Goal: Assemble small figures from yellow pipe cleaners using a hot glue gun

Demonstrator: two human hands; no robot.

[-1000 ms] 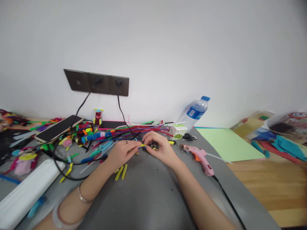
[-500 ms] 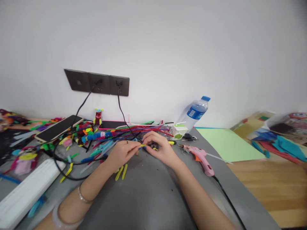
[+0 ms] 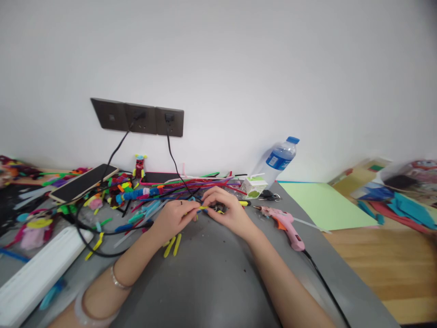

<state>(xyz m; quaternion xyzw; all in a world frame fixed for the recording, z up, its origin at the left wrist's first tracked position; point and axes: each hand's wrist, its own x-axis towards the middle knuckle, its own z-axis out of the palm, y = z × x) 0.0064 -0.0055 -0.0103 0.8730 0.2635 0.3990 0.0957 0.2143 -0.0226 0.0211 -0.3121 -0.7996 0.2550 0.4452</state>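
Note:
Over the grey table [image 3: 205, 282], my left hand [image 3: 174, 217] pinches one end of a short yellow pipe cleaner piece [image 3: 203, 207]. My right hand [image 3: 230, 212] has its fingertips closed on the other end, the two hands almost meeting. A bit of blue shows beside the yellow at the fingertips, too small to make out. Just below my left hand lie short yellow pipe cleaner pieces [image 3: 176, 245]. Behind the hands stretches a bundle of long coloured pipe cleaners [image 3: 205, 182]. Something dark and metallic is partly hidden under my right palm.
A pink glue gun [image 3: 288, 228] lies to the right, its black cord trailing forward. Near the wall stand a water bottle [image 3: 280, 157] and a small white-and-green box [image 3: 253, 187]. On the left are a phone [image 3: 85, 182], a white power strip [image 3: 44, 271], cables and small pipe cleaner figures [image 3: 139, 166].

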